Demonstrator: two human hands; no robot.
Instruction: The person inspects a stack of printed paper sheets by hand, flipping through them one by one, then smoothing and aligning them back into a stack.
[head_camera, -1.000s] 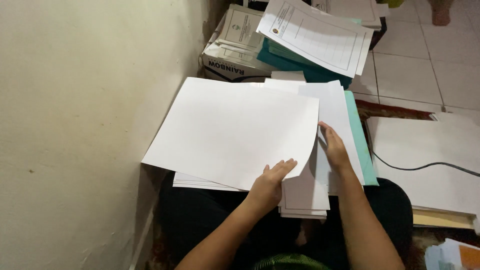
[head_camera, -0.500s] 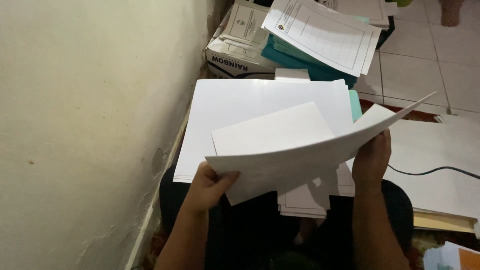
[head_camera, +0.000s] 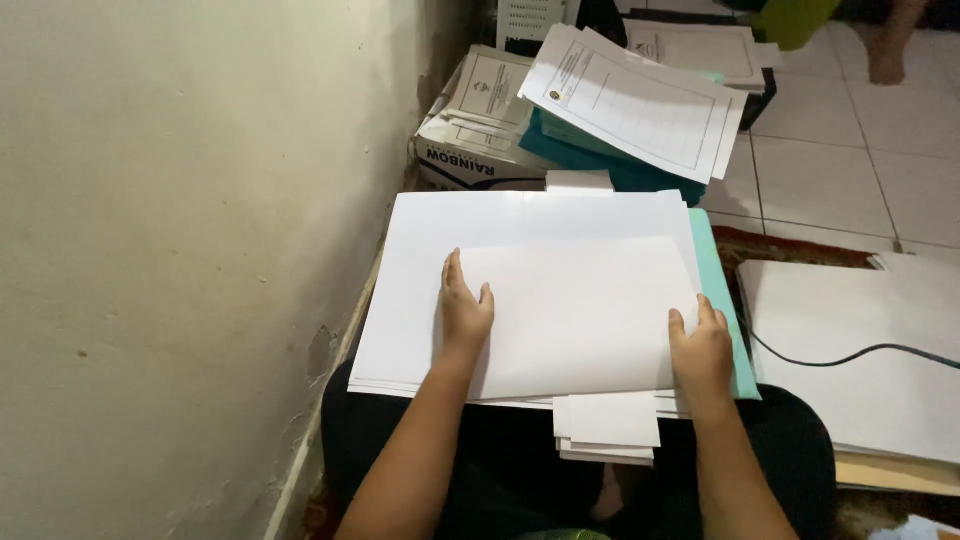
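Observation:
A stack of blank white paper sheets lies on my lap, over a teal folder. On top rests a smaller white sheet. My left hand lies flat on the left edge of that top sheet, fingers pointing away. My right hand holds the sheet's right edge, thumb on top. A small pile of narrower white slips sticks out under the stack near my knees.
A cream wall rises close on the left. Ahead sit a cardboard box and printed forms on teal folders. White boards with a black cable lie on the right, tiled floor beyond.
The sheets that both hands held lifted and tilted half a second ago now lie flat on the stack. My left hand moved from under the sheets onto the top sheet.

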